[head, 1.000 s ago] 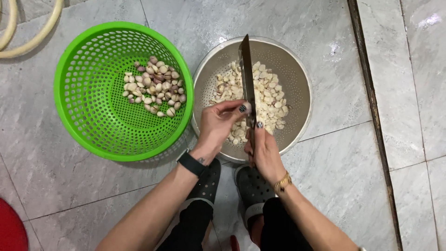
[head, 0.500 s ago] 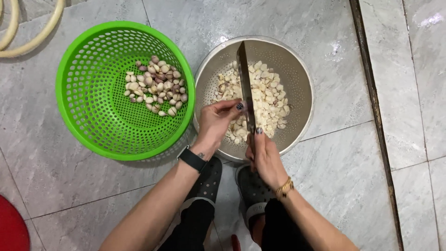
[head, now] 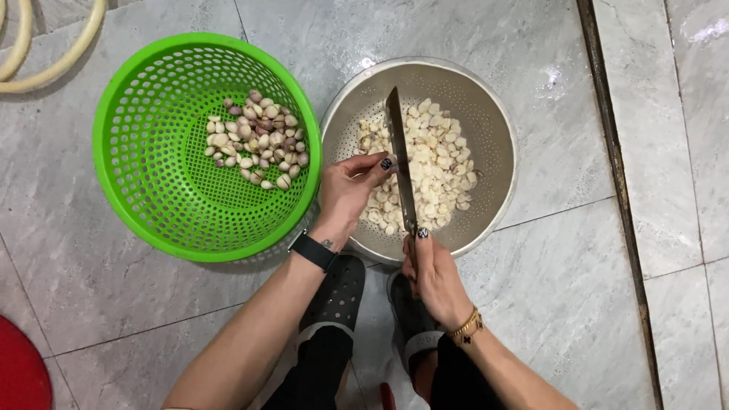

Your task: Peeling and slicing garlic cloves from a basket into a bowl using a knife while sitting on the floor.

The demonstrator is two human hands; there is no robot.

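Being gripped by the handle in the right hand (head: 431,275) is a long knife (head: 400,168), its blade pointing away over a metal colander (head: 497,129) of peeled garlic cloves (head: 434,168). The left hand (head: 348,191) is being held against the blade's side, fingertips pinched together beside it; what they are pinching cannot be told. Beside the colander, touching it, a green basket (head: 144,190) of unpeeled cloves (head: 257,138) is sitting on the grey tiled floor (head: 554,296).

Grey marble tiled floor (head: 531,304); green plastic basket (head: 144,197), metal colander (head: 497,129), pale hose (head: 53,61), red mat (head: 19,376)
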